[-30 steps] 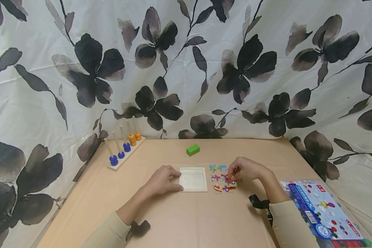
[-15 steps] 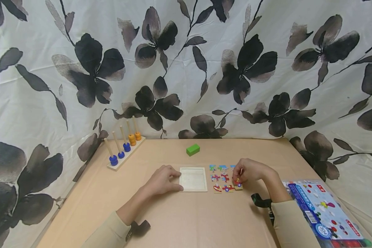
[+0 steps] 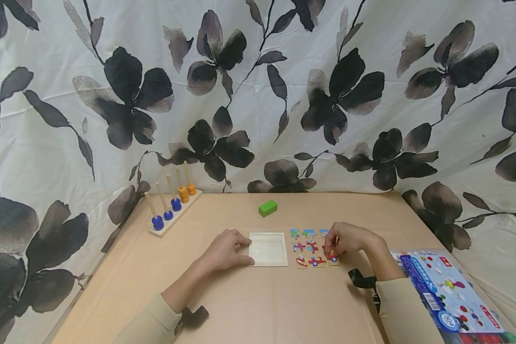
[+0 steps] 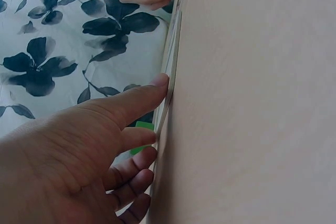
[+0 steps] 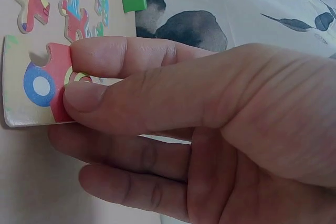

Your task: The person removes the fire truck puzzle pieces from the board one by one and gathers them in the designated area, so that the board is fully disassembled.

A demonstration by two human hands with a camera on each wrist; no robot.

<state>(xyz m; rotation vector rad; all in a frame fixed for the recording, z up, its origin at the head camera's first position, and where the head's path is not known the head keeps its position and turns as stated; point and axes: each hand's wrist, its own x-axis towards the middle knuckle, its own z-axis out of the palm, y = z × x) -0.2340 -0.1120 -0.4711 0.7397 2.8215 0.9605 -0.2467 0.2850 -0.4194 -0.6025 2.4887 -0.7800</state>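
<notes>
A shallow, light wooden puzzle tray point(image 3: 268, 249) lies at the middle of the table with bare wood inside its frame. My left hand point(image 3: 227, 249) touches its left edge with the thumb and forefinger spread apart; the other fingers are loosely bent in the left wrist view. To the tray's right, my right hand point(image 3: 348, 238) pinches a corner puzzle piece point(image 5: 39, 87) printed with a red vehicle part and a blue wheel. That piece is at the right end of the front row of loose puzzle pieces point(image 3: 316, 261). The right fingers partly cover the pieces behind.
A green block point(image 3: 268, 208) sits behind the tray. At the back left stands a wooden peg stand point(image 3: 172, 217) with blue and orange beads. A packaged set with a blue and white cover point(image 3: 456, 291) lies at the right edge. Patterned cloth point(image 3: 258, 95) hangs behind the table.
My right hand has moved right with the corner piece, from above the front-row pieces to the row's right end, and lowered it there. The left hand and tray have stayed put.
</notes>
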